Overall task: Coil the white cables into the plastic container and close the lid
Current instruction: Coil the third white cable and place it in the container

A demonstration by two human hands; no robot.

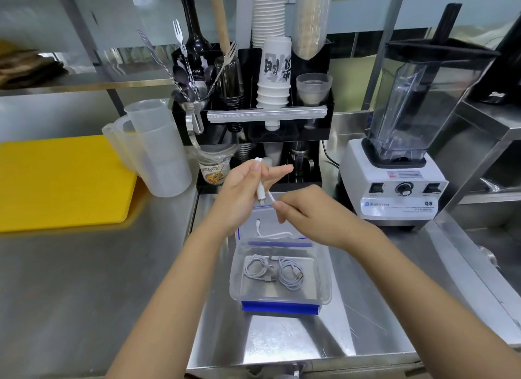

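Observation:
A clear plastic container [324,277] with a blue front clip stands open on the steel counter, and two coiled white cables [272,270] lie inside it. Behind it lies the clear lid [245,239] with blue edging, and a loose white cable [272,234] rests on it. Above the lid, my left hand [244,189] holds a white cable [260,191] by its plug end, the connector pointing down. My right hand [307,212] pinches the same cable just beside it.
A yellow cutting board [62,181] lies at the left, with clear jugs [152,150] beside it. A black rack [253,119] of cups and utensils stands behind my hands. A white blender [400,164] is at the right.

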